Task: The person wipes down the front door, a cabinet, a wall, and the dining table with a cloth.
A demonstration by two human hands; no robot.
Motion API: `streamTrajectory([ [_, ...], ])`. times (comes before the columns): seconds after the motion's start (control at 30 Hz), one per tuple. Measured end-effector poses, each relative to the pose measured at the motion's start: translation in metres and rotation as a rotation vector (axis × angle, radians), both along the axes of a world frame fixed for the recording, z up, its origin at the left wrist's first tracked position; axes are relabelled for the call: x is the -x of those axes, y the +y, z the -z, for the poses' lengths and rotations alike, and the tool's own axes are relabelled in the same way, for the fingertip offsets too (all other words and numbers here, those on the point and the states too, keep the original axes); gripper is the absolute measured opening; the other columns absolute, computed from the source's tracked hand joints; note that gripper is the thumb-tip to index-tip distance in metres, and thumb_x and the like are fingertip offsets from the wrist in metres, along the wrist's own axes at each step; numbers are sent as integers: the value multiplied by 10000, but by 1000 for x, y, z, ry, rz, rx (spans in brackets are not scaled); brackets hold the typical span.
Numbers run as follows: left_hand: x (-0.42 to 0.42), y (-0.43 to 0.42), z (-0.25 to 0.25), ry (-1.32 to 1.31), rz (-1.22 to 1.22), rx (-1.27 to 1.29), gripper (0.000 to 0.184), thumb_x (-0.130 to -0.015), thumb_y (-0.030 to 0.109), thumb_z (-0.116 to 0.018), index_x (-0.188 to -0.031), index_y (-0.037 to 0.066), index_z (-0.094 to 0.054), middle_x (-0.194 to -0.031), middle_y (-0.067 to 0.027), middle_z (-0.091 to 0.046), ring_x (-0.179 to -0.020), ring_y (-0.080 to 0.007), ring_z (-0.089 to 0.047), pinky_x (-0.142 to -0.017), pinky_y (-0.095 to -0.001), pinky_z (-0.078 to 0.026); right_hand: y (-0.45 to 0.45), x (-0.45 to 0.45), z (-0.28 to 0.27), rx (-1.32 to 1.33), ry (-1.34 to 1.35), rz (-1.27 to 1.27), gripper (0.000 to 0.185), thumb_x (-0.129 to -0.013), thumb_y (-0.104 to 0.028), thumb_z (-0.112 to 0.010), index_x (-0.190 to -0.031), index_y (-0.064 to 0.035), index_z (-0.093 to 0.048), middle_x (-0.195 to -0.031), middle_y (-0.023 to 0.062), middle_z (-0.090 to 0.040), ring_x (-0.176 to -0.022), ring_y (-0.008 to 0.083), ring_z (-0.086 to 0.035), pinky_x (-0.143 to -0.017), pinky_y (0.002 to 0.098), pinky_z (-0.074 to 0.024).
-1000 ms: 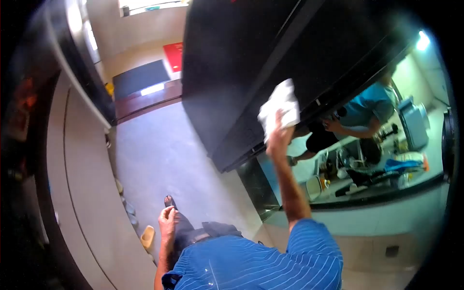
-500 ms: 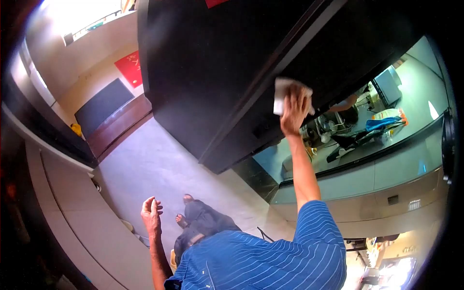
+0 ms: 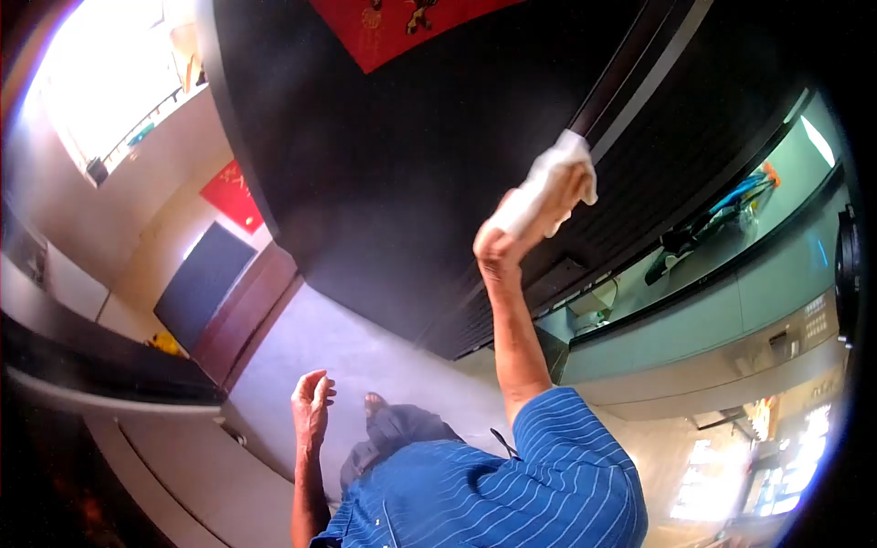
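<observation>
My right hand is raised and closed around a white cloth. The cloth lies against the edge strip of a tall black door panel, where a lighter vertical strip runs along it. Part of the cloth is bunched under my fingers and hidden. My left hand hangs low over the floor, its fingers loosely bent and apart from the thumb, with nothing visible in it.
A red sheet with gold figures is on the upper black panel. To the right, a glass-fronted counter has items behind it. Left, a dark mat stands near a red sheet. Pale floor lies below.
My right hand with the cloth has moved from the darker panel on the right onto the edge strip. The view has turned, bringing more of the upper red sheet into sight.
</observation>
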State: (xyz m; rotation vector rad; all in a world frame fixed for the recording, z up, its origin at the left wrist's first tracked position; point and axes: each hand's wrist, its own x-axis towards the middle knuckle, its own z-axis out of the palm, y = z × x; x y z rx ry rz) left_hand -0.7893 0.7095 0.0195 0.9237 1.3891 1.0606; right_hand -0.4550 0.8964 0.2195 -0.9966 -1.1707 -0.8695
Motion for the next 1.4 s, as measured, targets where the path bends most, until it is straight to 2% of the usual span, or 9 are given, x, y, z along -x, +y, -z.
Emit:
streamTrajectory([
  [0.1,5,36,-13,-6,25,-10,270,-950,231,-600,-1116,19,-604,-923,-80,-661,-772,-155,-627,-657,-282,-504,28,4,3,281,-94,400,755,-968,-542,-241,-1504,-11,-226,-1561,269,-130,-1426,519,-22,-1100,650,25],
  [0.17,8,54,-4,-39,49,-6,292,-944,247,-606,-1119,14,-603,-918,-86,-662,-771,-161,-632,-649,-294,-510,31,5,1,269,-81,361,717,-959,-468,-350,-1504,-20,-225,-1545,291,-152,-1424,519,-27,-1079,670,71],
  [0.2,8,62,0,-59,72,-3,296,-942,252,-610,-1119,15,-603,-913,-87,-665,-767,-165,-636,-648,-295,-513,36,3,-1,210,-92,391,777,-967,-549,-164,-1485,21,-267,-1546,294,-160,-1423,523,-46,-1095,631,80],
  [0.53,-18,172,24,-83,517,75,318,-929,204,-591,-1153,-22,-596,-956,-116,-682,-791,-173,-651,-689,-297,-526,122,-13,-233,-184,-359,402,697,-903,-314,-535,-1461,26,-292,-1499,296,-266,-1356,527,-264,-1107,675,-133],
  [0.77,18,252,1,-88,684,-16,304,-933,176,-571,-1165,-19,-597,-961,-113,-682,-798,-166,-648,-697,-290,-526,130,42,-40,234,-413,594,561,-921,-329,-461,-1309,74,-485,-1381,352,-383,-1252,545,-377,-1026,634,-272],
  [0.87,56,280,16,-43,715,6,295,-923,158,-573,-1153,-25,-597,-947,-117,-684,-784,-169,-648,-674,-290,-528,115,47,76,743,-674,275,426,-903,-176,-484,-1319,-125,-561,-1369,166,-523,-1290,283,-484,-1024,556,-342],
  [1.1,68,354,3,64,810,-249,258,-963,189,-582,-1116,-18,-562,-887,-31,-626,-761,-86,-589,-616,-237,-486,169,60,-58,92,-68,827,629,-970,-381,-441,-1441,25,-350,-1512,315,-226,-1399,510,-192,-1118,621,-127],
  [1.2,44,394,-61,-18,711,-475,386,-962,227,-597,-1267,14,-492,-1096,-82,-571,-979,-139,-534,-888,-304,-463,224,127,-47,216,-283,646,678,-917,-327,-526,-1460,19,-315,-1537,302,-163,-1391,558,-134,-1083,681,-112],
  [1.4,-10,453,-194,14,311,-910,560,-922,138,-617,-1413,70,-358,-1241,-179,-472,-1041,-265,-543,-852,-361,-484,236,147,-38,314,-207,598,728,-880,-261,-503,-1484,33,-223,-1538,313,-128,-1414,542,-55,-1107,651,-31],
])
